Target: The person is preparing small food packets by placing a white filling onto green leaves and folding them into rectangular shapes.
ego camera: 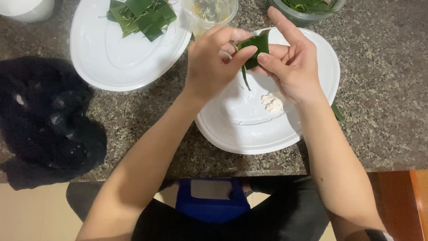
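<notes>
Both hands meet above the white oval plastic plate [312,129] that lies near the front edge of the speckled grey stone counter [383,116]. The left hand [209,62] and the right hand [292,67] are both closed on the same small folded green leaf parcel [256,48], which is held in the air over the plate, between the thumbs and the fingertips; a thin leaf strip hangs down from it. The right index finger stands straight and free, while the other fingers pinch the leaf. On the plate, under the right hand, lies a small lump of pale filling [272,103]. It seems the step in hand is the folding and closing of the leaf around its content. To finish this fold, I think, the fingers must keep a firm pinch on the corners so the wrap does not spring open, and the hanging strip needs to be tucked or pulled tight. At the far left of the counter, a second white oval plate [111,62] carries a pile of finished green leaf parcels [142,15]. A clear plastic cup [209,11] and a clear bowl with green leaves [307,8] stand behind, and a black cloth bundle [44,120] rests at the left.
</notes>
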